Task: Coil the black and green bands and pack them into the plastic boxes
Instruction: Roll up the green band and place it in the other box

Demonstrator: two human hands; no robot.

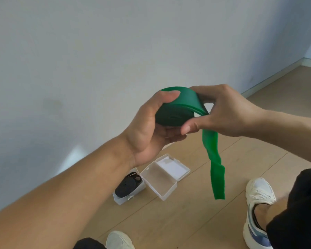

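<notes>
Green band (180, 108) up at chest height, mostly coiled; left hand (151, 130) cups the roll, thumb pressed on top at 12 o'clock; right hand (224, 112) pinches the strip w/ thumb & fingers at the roll's 3 o'clock; loose tail hangs toward 5 o'clock; on the wood floor (196, 218), empty clear box (164, 178) lid open; at its 9 o'clock, black band (127, 186) coiled in 2nd box (122, 199); sneakers (258, 209) nearby.

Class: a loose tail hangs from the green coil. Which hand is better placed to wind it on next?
Probably the right hand: the green band tail passes under its thumb, while the left hand cradles the coil.
</notes>
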